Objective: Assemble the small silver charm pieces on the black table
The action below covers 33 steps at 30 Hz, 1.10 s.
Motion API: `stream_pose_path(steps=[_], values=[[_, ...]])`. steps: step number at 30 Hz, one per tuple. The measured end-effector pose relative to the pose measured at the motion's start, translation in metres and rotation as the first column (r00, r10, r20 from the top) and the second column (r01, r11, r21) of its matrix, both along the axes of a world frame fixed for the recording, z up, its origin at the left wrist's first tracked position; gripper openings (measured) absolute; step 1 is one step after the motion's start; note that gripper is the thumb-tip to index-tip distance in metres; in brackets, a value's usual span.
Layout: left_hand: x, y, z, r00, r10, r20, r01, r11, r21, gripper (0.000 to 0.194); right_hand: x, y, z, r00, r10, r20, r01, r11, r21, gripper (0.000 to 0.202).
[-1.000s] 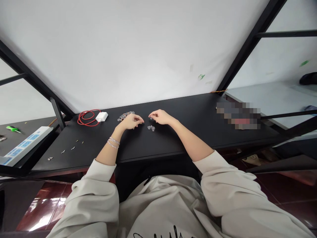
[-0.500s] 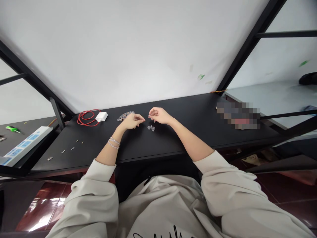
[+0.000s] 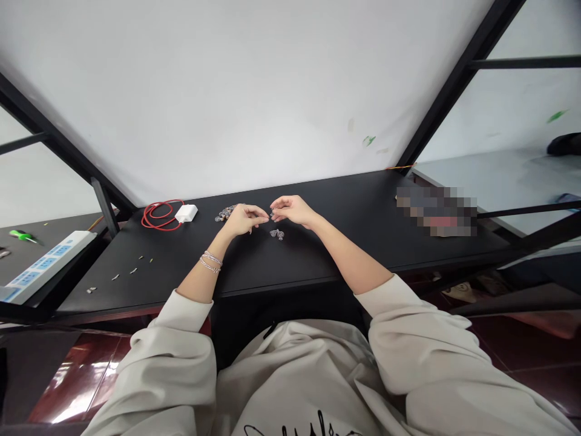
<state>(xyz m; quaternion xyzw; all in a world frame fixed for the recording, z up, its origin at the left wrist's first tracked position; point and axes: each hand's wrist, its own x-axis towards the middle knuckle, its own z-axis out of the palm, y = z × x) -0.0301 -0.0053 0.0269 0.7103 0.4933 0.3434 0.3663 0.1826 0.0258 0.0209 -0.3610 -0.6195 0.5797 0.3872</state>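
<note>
My right hand [image 3: 294,212] pinches a small clear plastic piece [image 3: 273,214] between thumb and fingertips, above the black table [image 3: 299,260]. Close beside it on the left, my left hand [image 3: 244,220] has thumb and forefinger pressed together, their tips nearly at the clear piece. Whatever sits in that pinch is too small to make out. Just below my right hand lie a few loose clear plastic pieces [image 3: 277,234], round and see-through. A pile of similar clear pieces with brownish parts [image 3: 224,214] is partly hidden behind my left hand.
A white charger [image 3: 186,213] with a red cable [image 3: 157,225] lies at the table's left. Several tiny bits [image 3: 115,277] are scattered nearer the front left. Further left are a white power strip [image 3: 52,266] and a green-handled screwdriver [image 3: 22,235]. A blurred-out item [image 3: 436,212] rests at right.
My left hand has moved slightly right, bringing its fingertips closer to the clear piece in my right hand. The right hand has barely shifted.
</note>
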Motion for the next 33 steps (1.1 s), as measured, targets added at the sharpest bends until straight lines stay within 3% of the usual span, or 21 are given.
stream_pose_path(steps=[12, 25, 33], values=[[0.0031, -0.0027, 0.0008, 0.997, 0.035, 0.068, -0.036, 0.999, 0.006, 0.036, 0.0008, -0.0024, 0.0029, 0.996, -0.010, 0.087, 0.011, 1.000, -0.010, 0.013], [0.0030, 0.0000, -0.0010, 0.991, -0.032, 0.126, 0.024, 0.998, 0.065, 0.038, 0.0011, 0.0006, 0.0000, 0.998, 0.056, 0.032, -0.054, 0.996, -0.064, 0.010], [0.0020, -0.0005, -0.0008, 0.997, -0.025, 0.077, 0.020, 0.997, 0.070, 0.039, 0.0007, -0.0015, 0.0020, 0.999, 0.048, 0.006, -0.048, 0.995, -0.092, 0.012]])
